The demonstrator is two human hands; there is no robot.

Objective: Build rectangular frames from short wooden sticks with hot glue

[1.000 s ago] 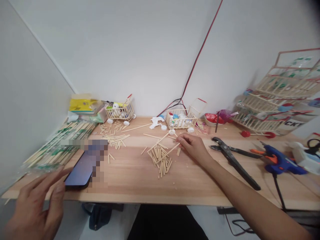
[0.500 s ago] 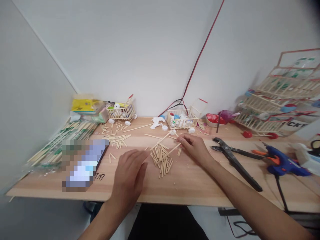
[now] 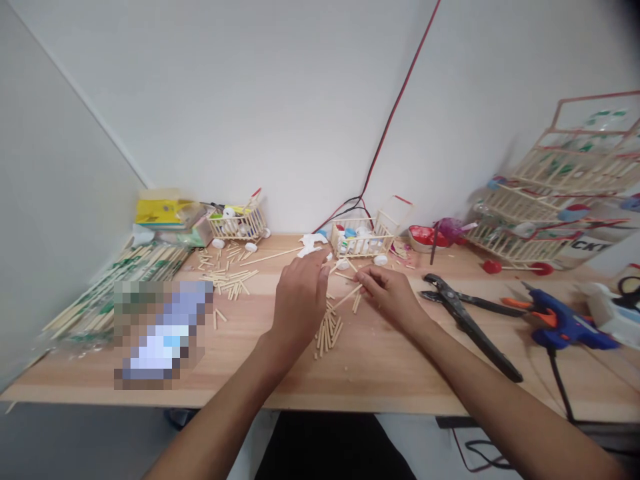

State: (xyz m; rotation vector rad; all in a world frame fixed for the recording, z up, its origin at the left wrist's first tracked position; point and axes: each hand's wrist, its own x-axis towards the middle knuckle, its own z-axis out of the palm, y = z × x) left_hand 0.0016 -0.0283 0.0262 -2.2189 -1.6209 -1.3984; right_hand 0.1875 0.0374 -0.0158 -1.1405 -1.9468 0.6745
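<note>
My right hand (image 3: 385, 288) pinches a thin wooden stick (image 3: 350, 295), part of what looks like a small angled frame of joined sticks. My left hand (image 3: 303, 293) is at the left side of this frame, fingers pointing forward and thumb beside them. It covers that end of the frame, and whether its fingers grip a stick is hidden. Under and between the hands lies a pile of short cut sticks (image 3: 329, 330). Just beyond the hands stands a little stick-built cart (image 3: 363, 247) with white wheels, filled with small caps.
A second small cart (image 3: 240, 227) and more cut sticks (image 3: 233, 283) are at the back left. Bagged skewers (image 3: 125, 280) and a blurred-out phone (image 3: 167, 333) lie left. Pliers (image 3: 465, 320), a blue glue gun (image 3: 565, 320) and stacked larger carts (image 3: 550, 193) occupy the right.
My left hand has moved right and forward, from beside the pile to the frame's left end, now covering it and part of the pile. My right hand keeps its pinch, nearly still.
</note>
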